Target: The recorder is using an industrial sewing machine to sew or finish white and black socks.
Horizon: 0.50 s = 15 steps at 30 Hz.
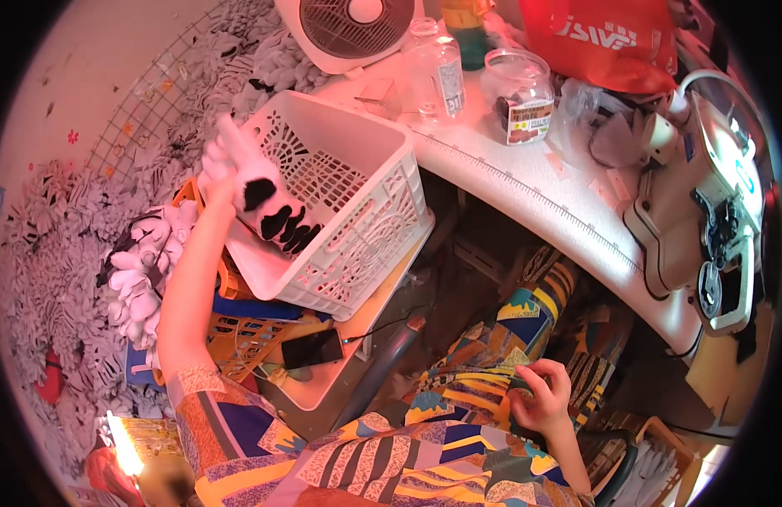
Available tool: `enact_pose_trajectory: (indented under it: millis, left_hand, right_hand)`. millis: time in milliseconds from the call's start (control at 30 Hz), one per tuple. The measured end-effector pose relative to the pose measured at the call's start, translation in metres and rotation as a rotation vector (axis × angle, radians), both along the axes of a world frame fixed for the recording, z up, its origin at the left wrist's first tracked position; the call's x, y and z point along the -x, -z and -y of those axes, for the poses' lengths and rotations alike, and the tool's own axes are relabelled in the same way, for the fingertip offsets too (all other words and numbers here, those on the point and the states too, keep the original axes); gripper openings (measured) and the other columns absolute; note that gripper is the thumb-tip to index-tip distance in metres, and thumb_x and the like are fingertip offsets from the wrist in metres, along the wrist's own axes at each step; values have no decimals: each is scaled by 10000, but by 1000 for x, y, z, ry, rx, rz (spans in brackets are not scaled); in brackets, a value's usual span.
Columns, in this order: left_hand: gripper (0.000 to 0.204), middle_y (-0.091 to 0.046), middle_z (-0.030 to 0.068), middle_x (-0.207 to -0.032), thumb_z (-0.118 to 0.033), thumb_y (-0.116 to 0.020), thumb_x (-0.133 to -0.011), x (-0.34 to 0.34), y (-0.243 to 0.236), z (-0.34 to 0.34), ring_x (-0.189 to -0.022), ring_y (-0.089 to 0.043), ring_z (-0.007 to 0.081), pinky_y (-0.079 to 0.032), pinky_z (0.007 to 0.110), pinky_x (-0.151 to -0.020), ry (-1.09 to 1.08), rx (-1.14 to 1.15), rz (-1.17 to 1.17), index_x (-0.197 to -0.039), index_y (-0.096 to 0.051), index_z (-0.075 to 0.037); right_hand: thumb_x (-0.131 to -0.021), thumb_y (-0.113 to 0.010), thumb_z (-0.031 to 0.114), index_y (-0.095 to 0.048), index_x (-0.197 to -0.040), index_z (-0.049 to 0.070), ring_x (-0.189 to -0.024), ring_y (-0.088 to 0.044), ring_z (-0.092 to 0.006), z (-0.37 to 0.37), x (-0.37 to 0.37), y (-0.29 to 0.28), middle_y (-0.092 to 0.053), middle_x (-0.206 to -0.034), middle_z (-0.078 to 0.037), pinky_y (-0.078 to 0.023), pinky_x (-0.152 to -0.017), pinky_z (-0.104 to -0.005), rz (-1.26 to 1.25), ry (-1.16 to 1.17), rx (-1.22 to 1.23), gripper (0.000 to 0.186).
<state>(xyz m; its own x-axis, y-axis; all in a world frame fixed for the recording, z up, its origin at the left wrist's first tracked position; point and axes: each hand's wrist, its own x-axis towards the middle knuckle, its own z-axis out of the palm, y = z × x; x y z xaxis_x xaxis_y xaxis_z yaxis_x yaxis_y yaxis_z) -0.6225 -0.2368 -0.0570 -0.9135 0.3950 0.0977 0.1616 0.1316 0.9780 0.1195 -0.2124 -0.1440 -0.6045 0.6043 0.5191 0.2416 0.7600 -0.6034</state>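
Observation:
My left hand (221,191) reaches over the near left side of a white plastic basket (357,245) with patterned holes. It is closed on white and black gloves (254,173), soft pieces with finger-like ends. They hang into the basket, and they hide most of my left fingers. Over my lap is my right hand (545,395), loosely curled, with a gap between its fingers and nothing visible in them. Beside my left forearm lies a bunch of similar whitish gloves (142,275).
Grey and white knit pieces (70,253) are heaped along the left. On the white table (509,190) stand a fan (349,29), a clear bottle (436,80), a jar (518,93) and a sewing machine (695,186). A phone (312,348) lies below the basket.

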Motion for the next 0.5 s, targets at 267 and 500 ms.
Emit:
enact_pose_trajectory:
  millis: [267,500]
  left_hand:
    - [905,-249,201,-1504,-546,-629,-763,-146,18,-74,-1372,-283,379,-256,540,-1088,-119,1161,-468,-1430,-308,-24]
    - [668,-389,222,-1416,-393,-570,-868,-173,9,-73,-1292,-384,406,-305,485,-1072,33,1091,-789,-1365,-383,12]
  right_hand:
    - [-613,-754,77,-655,-1081,68,-759,-579,-241,0,0,8,-560,-953,-117,-479,-617,-314,98,143,52,479]
    - [-627,-758,104,-645,-1085,71,-760,-596,-231,0,-2,4,-579,-974,-103,-472,-651,-343,143,104,23,473]
